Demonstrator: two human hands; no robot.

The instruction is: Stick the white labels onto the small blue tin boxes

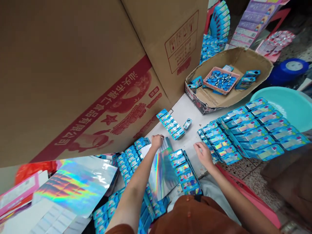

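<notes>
My left hand (158, 141) is closed, fingers curled together, at the upper edge of a shiny rainbow-silver sheet (159, 175); whatever its fingertips grip is too small to make out. To the right, my right hand (204, 154) has thumb and fingers drawn together above the white tabletop, beside joined blue boxes (218, 139). Anything in that pinch is not visible. Between my arms lies a row of blue boxes with shiny labels (182, 169). Beyond my hands sit a short row of blue boxes (170, 124) and one single small blue box (187, 124).
Large brown cartons (97, 81) rise on the left. A cut-down cardboard box (234, 55) holds a pink tray (209, 84) of small blue-and-silver pieces. A turquoise basin (299, 110) stands at right. Blue boxes (126, 162) and another shiny sheet (83, 182) lie left of me.
</notes>
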